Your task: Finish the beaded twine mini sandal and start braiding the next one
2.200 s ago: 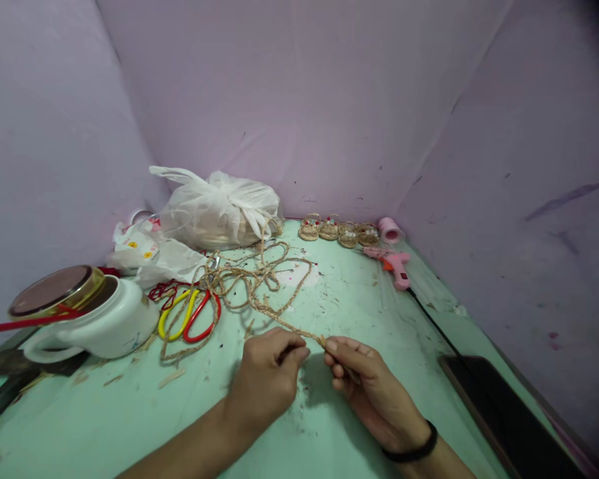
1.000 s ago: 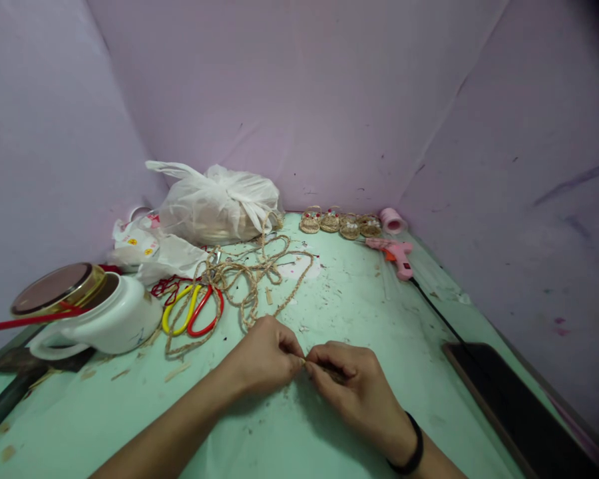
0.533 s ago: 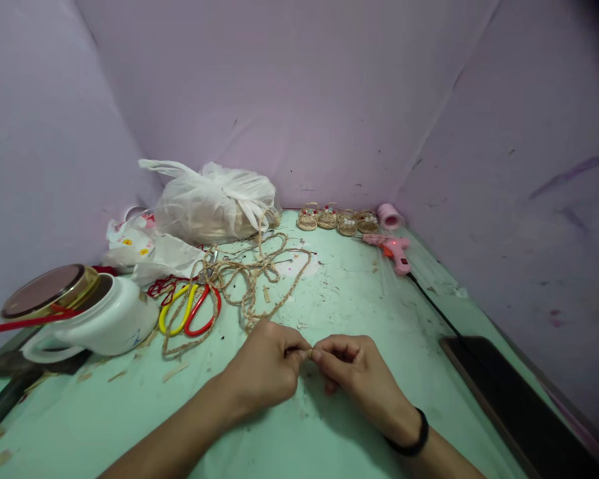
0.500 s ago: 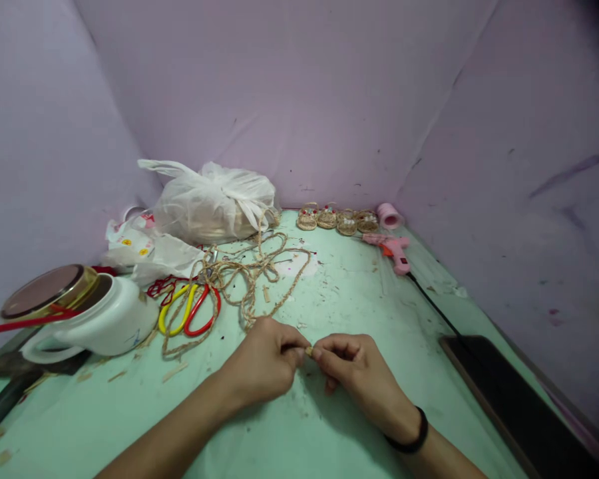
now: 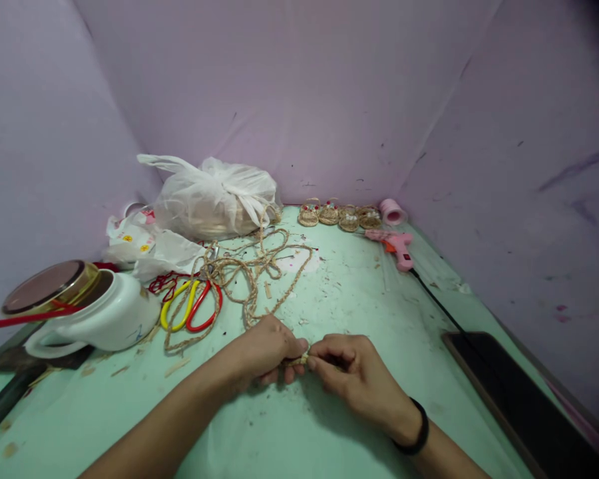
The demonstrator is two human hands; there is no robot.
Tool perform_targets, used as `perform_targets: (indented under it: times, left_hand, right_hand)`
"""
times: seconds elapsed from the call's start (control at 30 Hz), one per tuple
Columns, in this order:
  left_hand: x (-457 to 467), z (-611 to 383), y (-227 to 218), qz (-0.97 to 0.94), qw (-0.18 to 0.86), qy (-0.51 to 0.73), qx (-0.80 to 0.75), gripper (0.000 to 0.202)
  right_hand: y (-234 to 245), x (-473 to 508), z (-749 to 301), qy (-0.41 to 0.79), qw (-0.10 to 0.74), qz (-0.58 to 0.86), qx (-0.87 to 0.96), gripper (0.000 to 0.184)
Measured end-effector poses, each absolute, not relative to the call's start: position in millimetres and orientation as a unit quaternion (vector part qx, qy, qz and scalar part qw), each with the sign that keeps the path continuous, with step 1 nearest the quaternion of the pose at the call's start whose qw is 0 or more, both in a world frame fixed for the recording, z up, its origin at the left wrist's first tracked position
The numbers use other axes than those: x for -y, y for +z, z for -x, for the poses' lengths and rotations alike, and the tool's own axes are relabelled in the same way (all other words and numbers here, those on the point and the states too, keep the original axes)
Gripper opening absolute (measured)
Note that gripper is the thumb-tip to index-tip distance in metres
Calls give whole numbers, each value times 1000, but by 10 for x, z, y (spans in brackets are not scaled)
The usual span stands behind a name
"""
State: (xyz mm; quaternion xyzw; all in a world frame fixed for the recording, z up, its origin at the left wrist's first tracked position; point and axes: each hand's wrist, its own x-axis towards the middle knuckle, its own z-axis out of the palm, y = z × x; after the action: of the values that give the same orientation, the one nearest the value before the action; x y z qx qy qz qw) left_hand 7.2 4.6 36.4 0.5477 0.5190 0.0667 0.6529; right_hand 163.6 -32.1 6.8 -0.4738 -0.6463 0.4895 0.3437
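Observation:
Near the front middle of the table, my left hand (image 5: 272, 352) is closed on the end of a braided straw cord (image 5: 295, 362). My right hand (image 5: 347, 366), with a black band at its wrist, pinches the tip of that same end between thumb and forefinger. Both hands meet fingertip to fingertip, and the fingers hide most of the held piece. Beyond my left hand, the rest of the braided cord lies in loose loops (image 5: 307, 261). Scissors with one yellow and one red handle (image 5: 204, 309) lie partly under these loops.
A white mug (image 5: 124, 313) with a gold-rimmed lid stands left. Behind are a tied white plastic bag (image 5: 214, 199), small woven slippers (image 5: 328, 214) and a pink spool (image 5: 392, 211). At right lie a pink glue gun (image 5: 394, 246) with black cable and a dark phone-like slab (image 5: 509, 399).
My left hand has turned, its thumb now on top and lower fingers showing beneath. More of the braided cord's end is visible between the hands. My right hand keeps its pinch.

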Motion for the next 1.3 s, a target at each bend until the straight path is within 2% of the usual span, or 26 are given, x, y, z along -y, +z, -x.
perform_targets:
  times: [0.2,0.4,0.53,0.8,1.07,1.2,1.3]
  left_hand:
    - [-40,-106,336,-511,650,114,-550,24]
    - [-66,-129,299,-472,664,134,-564,20]
    - [-66,-127,275,-468,669,143,-559,20]
    - [-57,-117,249,-479,674,158,-540,26]
    - [-72,-94,365,-467,706,159,-508,26]
    - [-80,-65,346,-480,704,147,-503,27]
    - [-76,-30,300,-561,654,135,-489,26]
  right_hand:
    - [-2,326,-1637,523,334,505,600,20]
    - [-64,347,-1667,253,426,422,759,12]
    - [-69,331,-1662,188,446,393,782,13]
    - [-48,341,-1649,208,435,421,768,19]
    - [-65,356,-1664,186,461,380,780,28]
    - [-50,355,-1662,210,459,387,772,23]
    - [-26,353,-1657,251,451,416,748,16]
